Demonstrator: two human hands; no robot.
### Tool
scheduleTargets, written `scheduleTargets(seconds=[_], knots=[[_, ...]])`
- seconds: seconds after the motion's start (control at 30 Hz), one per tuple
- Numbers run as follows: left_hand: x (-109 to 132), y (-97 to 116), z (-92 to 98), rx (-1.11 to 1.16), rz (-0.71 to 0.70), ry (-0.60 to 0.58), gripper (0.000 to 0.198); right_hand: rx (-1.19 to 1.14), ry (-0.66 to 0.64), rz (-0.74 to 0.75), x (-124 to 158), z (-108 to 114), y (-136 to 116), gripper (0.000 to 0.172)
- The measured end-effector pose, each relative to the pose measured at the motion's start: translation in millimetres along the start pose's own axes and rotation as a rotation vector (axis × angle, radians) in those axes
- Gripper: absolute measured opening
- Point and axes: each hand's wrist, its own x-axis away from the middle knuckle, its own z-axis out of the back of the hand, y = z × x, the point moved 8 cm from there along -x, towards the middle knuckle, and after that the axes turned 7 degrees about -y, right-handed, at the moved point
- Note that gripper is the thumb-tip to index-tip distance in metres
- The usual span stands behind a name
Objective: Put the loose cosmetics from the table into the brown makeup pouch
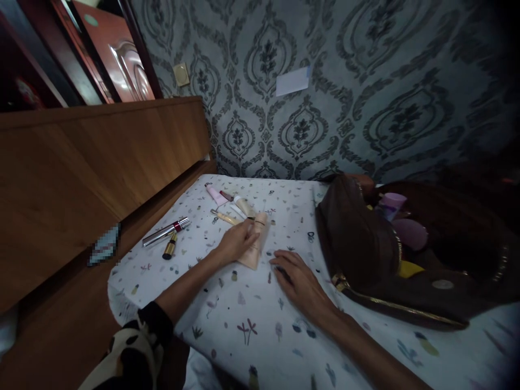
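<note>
Resting left hand [238, 241] on beige tube [254, 257], right hand [299, 281] beside

Your left hand [238, 241] lies with its fingers on the peach tube [257, 249] on the patterned bed sheet [252, 325], your right hand [299, 283] rests flat just beside it over a small dark item, other cosmetic tubes [227, 208] lie beyond, and an open brown bag [353, 238] sits at your right.
</note>
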Motion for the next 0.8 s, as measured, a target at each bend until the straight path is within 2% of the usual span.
scheduleTargets(seconds=[0.07,0.17,0.27,0.33,0.4,0.53,0.67,0.73,0.8], knots=[[-13,-9,3.7,-0.013,0.019,0.039,0.036,-0.001,-0.004,0.001,0,-1,1,0.024],[-28,-39,9.2,-0.062,0.089,0.088,0.043,0.007,-0.001,-0.001,0,-1,3,0.024],[-31,-71,4.4,-0.095,0.153,0.043,0.056,0.023,-0.019,0.002,0,-1,2,0.024],[-25,-84,0.1,-0.115,0.175,0.006,0.058,0.023,-0.026,0.000,0,-1,1,0.024],[-13,-88,-0.4,-0.147,0.180,-0.004,0.054,0.017,-0.020,-0.002,0,-1,1,0.024],[9,-82,5.5,-0.228,0.175,0.016,0.041,0.032,0.003,0.013,1,-2,1,0.024],[17,-79,12.5,-0.264,0.173,0.015,0.035,0.048,0.007,0.020,1,-4,2,0.025],[21,-88,20.5,-0.275,0.199,0.016,0.037,0.049,0.005,0.029,1,-4,2,0.025],[29,-108,33.5,-0.294,0.272,0.023,0.042,0.046,0.001,0.033,2,-4,2,0.024]])
